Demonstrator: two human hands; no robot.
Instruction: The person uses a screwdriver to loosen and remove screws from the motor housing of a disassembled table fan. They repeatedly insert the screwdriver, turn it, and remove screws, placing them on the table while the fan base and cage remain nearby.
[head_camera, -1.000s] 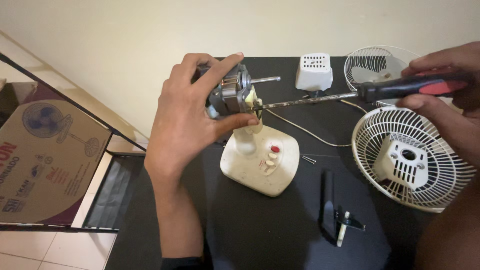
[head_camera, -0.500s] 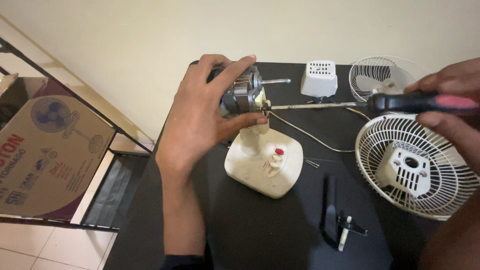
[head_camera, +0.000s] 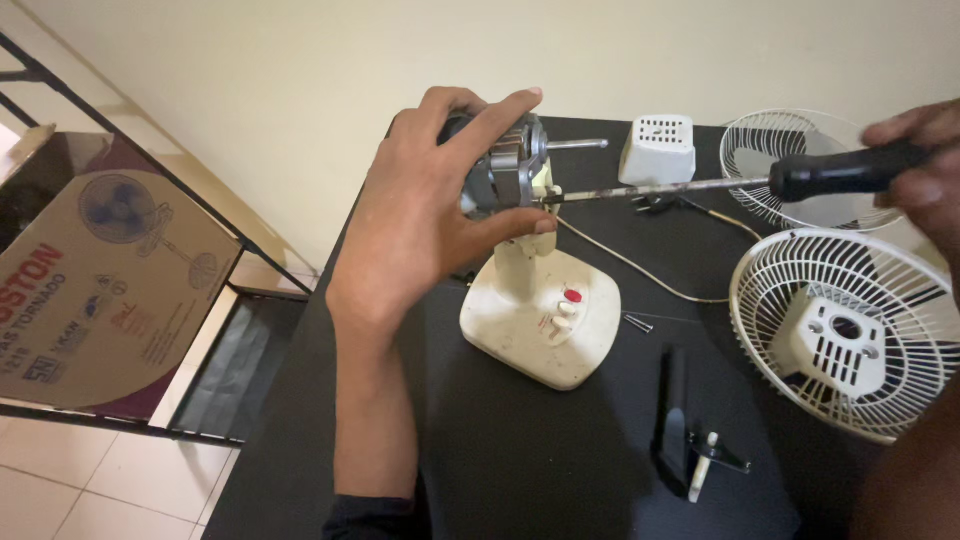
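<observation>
My left hand (head_camera: 430, 220) grips the bare fan motor (head_camera: 512, 168), which stands on the neck of a cream fan base (head_camera: 545, 320) with a red button and white switches. The motor's shaft points right. My right hand (head_camera: 925, 170), at the frame's right edge, holds a screwdriver (head_camera: 760, 182) by its black handle. The long metal shank runs left and its tip touches the motor's side, just above my left thumb.
On the black table (head_camera: 480, 460) lie a white rear fan grille (head_camera: 850, 335), a second grille (head_camera: 800, 160) behind it, a white motor cover (head_camera: 658, 150), a loose screw (head_camera: 638, 322), a cord and small black parts (head_camera: 690, 450). A cardboard fan box (head_camera: 100, 290) rests on a rack at left.
The view has shifted a little, so everything sits further right and lower. The screwdriver tip stays against the motor, and my left hand keeps its grip.
</observation>
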